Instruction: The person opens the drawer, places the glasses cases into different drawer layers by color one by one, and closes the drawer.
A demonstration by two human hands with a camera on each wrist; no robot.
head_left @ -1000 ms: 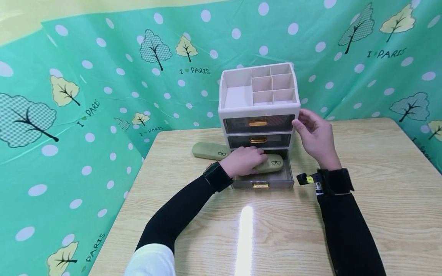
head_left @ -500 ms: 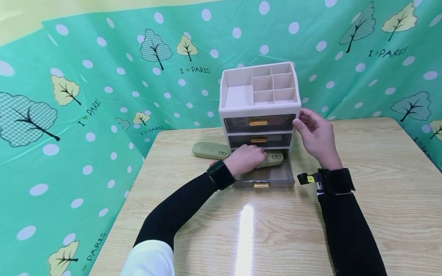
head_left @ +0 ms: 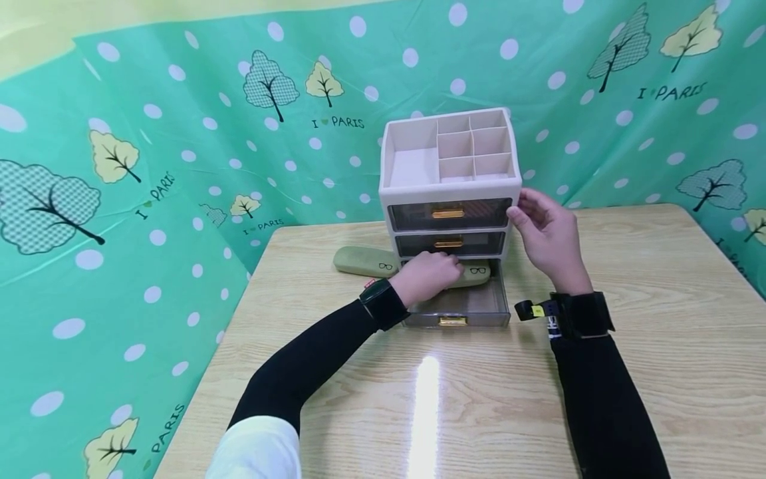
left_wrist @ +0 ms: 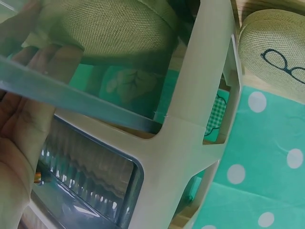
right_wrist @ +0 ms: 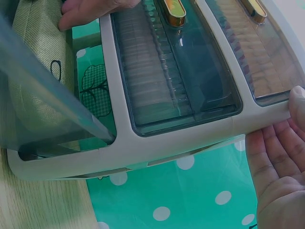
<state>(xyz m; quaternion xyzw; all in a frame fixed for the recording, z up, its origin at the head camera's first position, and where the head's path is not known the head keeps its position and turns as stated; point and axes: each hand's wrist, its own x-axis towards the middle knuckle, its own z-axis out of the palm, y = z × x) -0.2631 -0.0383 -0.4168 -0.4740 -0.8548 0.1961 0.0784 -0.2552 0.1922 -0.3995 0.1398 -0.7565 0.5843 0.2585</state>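
Observation:
A white desktop organizer stands on the table with its bottom drawer pulled out. Inside that drawer lies a green glasses case with a small glasses print. My left hand reaches over the drawer and grips the case from above, covering its left part. In the right wrist view, fingertips of that hand rest on the case's woven surface. My right hand holds the organizer's right side, thumb on the front frame and fingers along the side wall. Another green glasses case lies on the table, left of the organizer.
Two upper drawers with gold handles, the top one and the middle one, are pushed in. Divided compartments top the organizer. Behind the wooden table hangs a green dotted cloth.
My left hand has moved the glasses case slightly back, deeper into the bottom drawer, showing more of the drawer floor. The right hand keeps its hold on the organizer.

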